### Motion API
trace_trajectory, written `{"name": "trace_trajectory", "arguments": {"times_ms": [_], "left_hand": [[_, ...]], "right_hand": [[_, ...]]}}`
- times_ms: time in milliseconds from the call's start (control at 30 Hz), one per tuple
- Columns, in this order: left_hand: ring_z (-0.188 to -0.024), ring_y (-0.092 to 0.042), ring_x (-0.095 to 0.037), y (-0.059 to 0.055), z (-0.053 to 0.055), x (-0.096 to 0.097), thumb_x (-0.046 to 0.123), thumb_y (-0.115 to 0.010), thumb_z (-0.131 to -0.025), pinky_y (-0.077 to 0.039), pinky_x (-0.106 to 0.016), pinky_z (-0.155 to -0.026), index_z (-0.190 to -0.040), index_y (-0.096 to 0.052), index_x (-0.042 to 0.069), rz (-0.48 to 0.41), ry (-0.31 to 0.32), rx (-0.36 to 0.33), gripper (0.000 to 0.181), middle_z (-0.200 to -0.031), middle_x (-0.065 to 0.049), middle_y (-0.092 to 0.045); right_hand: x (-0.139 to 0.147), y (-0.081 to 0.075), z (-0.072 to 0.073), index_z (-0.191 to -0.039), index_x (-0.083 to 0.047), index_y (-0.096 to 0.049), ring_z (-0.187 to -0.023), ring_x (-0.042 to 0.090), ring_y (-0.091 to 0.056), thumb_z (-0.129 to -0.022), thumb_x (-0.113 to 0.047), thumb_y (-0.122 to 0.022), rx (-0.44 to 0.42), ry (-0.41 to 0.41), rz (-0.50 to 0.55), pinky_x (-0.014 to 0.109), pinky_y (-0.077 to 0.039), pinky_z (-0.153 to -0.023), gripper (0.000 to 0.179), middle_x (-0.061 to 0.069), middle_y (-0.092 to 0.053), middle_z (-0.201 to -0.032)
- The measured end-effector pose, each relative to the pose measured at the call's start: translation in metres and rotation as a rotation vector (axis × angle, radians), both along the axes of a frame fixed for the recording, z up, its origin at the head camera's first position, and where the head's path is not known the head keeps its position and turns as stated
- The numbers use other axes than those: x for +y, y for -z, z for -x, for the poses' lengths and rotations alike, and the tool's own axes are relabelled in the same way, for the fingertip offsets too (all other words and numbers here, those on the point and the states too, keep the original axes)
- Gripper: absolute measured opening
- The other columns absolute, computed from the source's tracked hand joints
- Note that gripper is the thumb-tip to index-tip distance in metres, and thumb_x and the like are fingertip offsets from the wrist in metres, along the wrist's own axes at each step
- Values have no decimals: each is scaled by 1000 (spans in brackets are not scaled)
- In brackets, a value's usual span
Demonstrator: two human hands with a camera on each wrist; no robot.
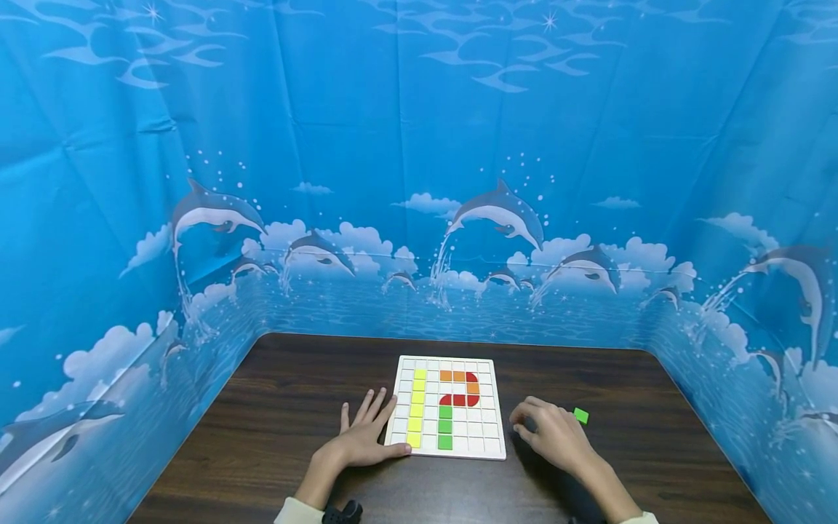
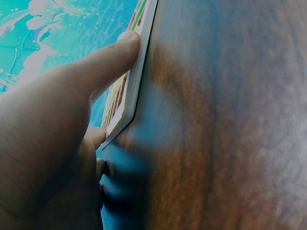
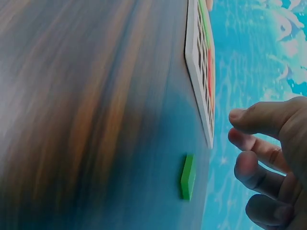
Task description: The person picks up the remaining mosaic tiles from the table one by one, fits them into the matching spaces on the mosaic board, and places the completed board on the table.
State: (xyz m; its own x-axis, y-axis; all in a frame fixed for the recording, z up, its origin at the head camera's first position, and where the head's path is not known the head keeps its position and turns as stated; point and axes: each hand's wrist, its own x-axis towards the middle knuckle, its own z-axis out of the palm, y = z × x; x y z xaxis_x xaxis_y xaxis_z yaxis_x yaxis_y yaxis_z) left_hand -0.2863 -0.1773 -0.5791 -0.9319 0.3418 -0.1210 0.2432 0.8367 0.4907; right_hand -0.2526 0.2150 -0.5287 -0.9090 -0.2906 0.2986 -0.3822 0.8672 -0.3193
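A white grid board (image 1: 483, 428) lies on the table, with a column of yellow square tiles (image 1: 416, 409) at its left. Further right on it, green tiles (image 1: 445, 427) form a short column below a hook of red tiles (image 1: 460, 400) and orange tiles (image 1: 452, 376). My left hand (image 1: 361, 442) spreads its fingers along the board's left side, thumb resting at the near left corner. Right of the board hovers my right hand (image 1: 555, 435), fingers loosely bent, nothing between thumb and fingertips. A loose green tile (image 3: 188, 177) lies on the table near that hand.
The dark wooden table (image 1: 294, 407) has rounded far corners. A blue curtain (image 1: 406, 182) printed with dolphins and clouds surrounds its back and both sides. A black strap device (image 1: 343, 512) sits on the left wrist.
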Motion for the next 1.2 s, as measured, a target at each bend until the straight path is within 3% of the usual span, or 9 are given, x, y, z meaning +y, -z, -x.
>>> {"name": "trace_trajectory", "arguments": {"times_ms": [333,633,700,833,933,1067,1200], "left_hand": [[-168,2,-39,-8,-6,2,88,-61,-85,15,-78,-122,-173,-20,23,-19,14,-11,117,-182,-10,-7],[-167,-1,-41,-24,-13,4,78,-68,-87,13,-81,-121,-172,-24,19,-49,14,-21,112,-180,-16,-12],[-168,-1,-39,-19,-11,4,79,-68,-87,13,-79,-122,-172,-24,20,-34,8,-15,113,-181,-13,-12],[-168,-3,-39,-20,-11,5,78,-67,-88,9,-79,-123,-172,-23,20,4,4,-22,112,-181,-12,-11],[-168,-1,-41,-20,-11,4,80,-65,-88,10,-80,-122,-173,-21,21,-10,16,-24,112,-181,-13,-9],[-167,3,-42,-7,-6,0,87,-61,-86,15,-80,-120,-173,-18,26,-43,31,3,114,-181,-12,-6],[-167,3,-42,-5,-6,-1,85,-61,-87,15,-82,-119,-173,-17,27,-56,43,17,113,-181,-13,-6]], "right_hand": [[33,2,-9,-94,-31,-77,-66,-1,-52,-87,-26,-90,-67,106,-15,24,-39,-53,15,-16,-70,-99],[44,8,-14,-96,-33,-75,-66,0,-50,-84,-29,-92,-172,110,-13,27,-39,-53,21,-17,-67,-99],[44,9,-14,-95,-33,-75,-66,-1,-50,-85,-28,-91,-179,118,-22,27,-40,-54,20,-18,-67,-99],[44,11,-14,-92,-34,-75,-67,0,-51,-86,-24,-90,-174,127,-39,28,-40,-55,19,-17,-67,-100],[43,11,-13,-91,-34,-75,-68,1,-53,-86,-23,-90,-175,132,-46,29,-39,-55,19,-16,-68,-102],[43,12,-12,-88,-34,-76,-71,3,-60,-85,-23,-91,-163,135,-64,29,-41,-54,19,-14,-70,-102],[43,12,-12,-86,-33,-77,-68,2,-59,-84,-21,-91,-139,124,-74,27,-40,-53,18,-13,-72,-102]]}}
